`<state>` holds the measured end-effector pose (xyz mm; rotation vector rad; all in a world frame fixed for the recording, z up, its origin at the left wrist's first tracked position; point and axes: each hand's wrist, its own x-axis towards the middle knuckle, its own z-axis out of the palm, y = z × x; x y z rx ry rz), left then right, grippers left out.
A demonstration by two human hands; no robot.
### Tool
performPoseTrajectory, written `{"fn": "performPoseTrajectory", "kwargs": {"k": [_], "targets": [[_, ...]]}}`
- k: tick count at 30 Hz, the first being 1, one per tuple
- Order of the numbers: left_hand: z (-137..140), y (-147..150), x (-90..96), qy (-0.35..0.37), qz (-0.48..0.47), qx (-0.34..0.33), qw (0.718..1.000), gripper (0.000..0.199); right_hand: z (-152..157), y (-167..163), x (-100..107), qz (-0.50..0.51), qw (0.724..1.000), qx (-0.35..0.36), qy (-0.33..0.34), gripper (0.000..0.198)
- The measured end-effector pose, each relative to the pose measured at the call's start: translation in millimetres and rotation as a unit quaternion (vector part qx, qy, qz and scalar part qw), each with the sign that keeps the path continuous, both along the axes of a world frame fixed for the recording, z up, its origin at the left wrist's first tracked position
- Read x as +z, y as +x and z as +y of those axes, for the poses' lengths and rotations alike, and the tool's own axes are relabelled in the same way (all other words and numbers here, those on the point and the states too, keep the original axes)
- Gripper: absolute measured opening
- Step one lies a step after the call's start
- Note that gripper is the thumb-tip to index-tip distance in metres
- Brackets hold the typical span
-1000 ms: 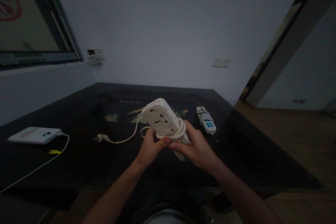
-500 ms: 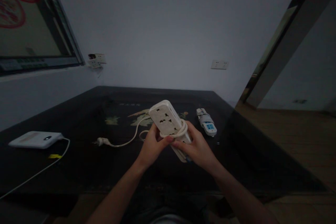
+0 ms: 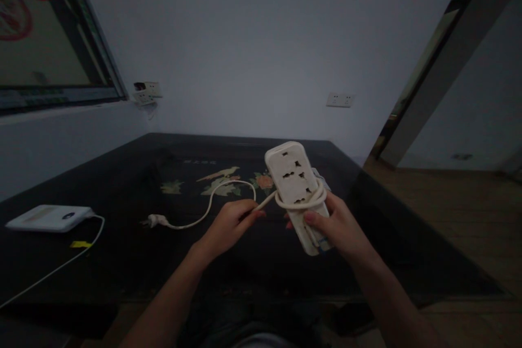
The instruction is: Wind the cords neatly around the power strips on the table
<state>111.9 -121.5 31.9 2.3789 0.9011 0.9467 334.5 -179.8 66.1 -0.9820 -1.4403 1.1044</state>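
A white power strip (image 3: 294,174) is tilted above the dark table, its sockets facing me. Its cord (image 3: 281,199) loops around the strip's middle. Around the lower part of the strip, my right hand (image 3: 334,223) is closed, thumb on the front. My left hand (image 3: 234,220) pinches the cord a short way left of the strip, and the stretch between the two looks taut. From the left hand the cord curves over the table to its plug (image 3: 155,221), lying on the left.
On the dark table (image 3: 134,261) a white power bank (image 3: 49,218) with a thin cable lies at far left, near a yellow scrap (image 3: 80,244). A second strip (image 3: 320,178) is mostly hidden behind the held one. Wall sockets (image 3: 340,100) sit beyond the table.
The power strip has moved right and a little up in my right hand. My left hand has left the strip and drawn the cord out to the left.
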Motion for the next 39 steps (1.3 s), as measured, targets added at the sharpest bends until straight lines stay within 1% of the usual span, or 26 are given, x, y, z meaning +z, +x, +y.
{"fn": "performPoseTrajectory", "kwargs": {"k": [3, 7, 10, 12, 14, 17, 20, 23, 26, 28, 31, 33, 35, 37, 39], "targets": [[2, 0, -8.1, 0.056, -0.002, 0.028, 0.998, 0.024, -5, 11, 3, 0.033, 0.999, -0.040, -0.018, 0.055], [0, -1, -20.2, 0.119, -0.043, 0.070, 0.989, 0.021, -2, 29, 3, 0.071, 0.991, -0.116, -0.014, 0.054], [-5, -3, -22.4, 0.210, -0.047, 0.074, 0.974, 0.020, 8, 40, -4, 0.078, 0.986, -0.145, -0.028, 0.055], [-10, -3, -18.5, 0.280, -0.030, 0.063, 0.957, 0.018, 14, 45, -13, 0.066, 0.985, -0.149, -0.054, 0.054], [-13, -4, -10.9, 0.334, 0.001, 0.060, 0.941, 0.016, 19, 49, -23, 0.048, 0.985, -0.142, -0.088, 0.053], [-18, -6, 3.3, 0.387, 0.056, 0.052, 0.919, 0.017, 23, 53, -37, 0.018, 0.984, -0.111, -0.140, 0.052], [-22, -5, 17.6, 0.419, 0.096, 0.029, 0.903, 0.022, 23, 57, -48, -0.014, 0.983, -0.068, -0.171, 0.049], [-26, -3, 32.1, 0.431, 0.131, 0.010, 0.893, 0.026, 23, 57, -54, -0.049, 0.981, -0.021, -0.187, 0.047], [-27, 2, 47.1, 0.435, 0.169, -0.021, 0.884, 0.031, 22, 54, -55, -0.100, 0.976, 0.028, -0.194, 0.047], [-26, 5, 56.2, 0.427, 0.182, -0.049, 0.885, 0.035, 24, 50, -55, -0.145, 0.972, 0.058, -0.176, 0.048], [-21, 10, 66.6, 0.394, 0.199, -0.093, 0.892, 0.036, 29, 42, -53, -0.227, 0.963, 0.093, -0.115, 0.047], [-15, 13, 71.2, 0.368, 0.217, -0.120, 0.896, 0.036, 33, 35, -50, -0.273, 0.950, 0.122, -0.094, 0.044], [-8, 15, 74.3, 0.346, 0.235, -0.149, 0.896, 0.036, 35, 27, -46, -0.314, 0.933, 0.147, -0.094, 0.043], [-2, 16, 76.4, 0.320, 0.248, -0.175, 0.897, 0.035, 36, 18, -41, -0.369, 0.912, 0.155, -0.096, 0.042], [3, 18, 77.6, 0.290, 0.254, -0.191, 0.903, 0.033, 36, 7, -36, -0.429, 0.886, 0.154, -0.082, 0.040]]}}
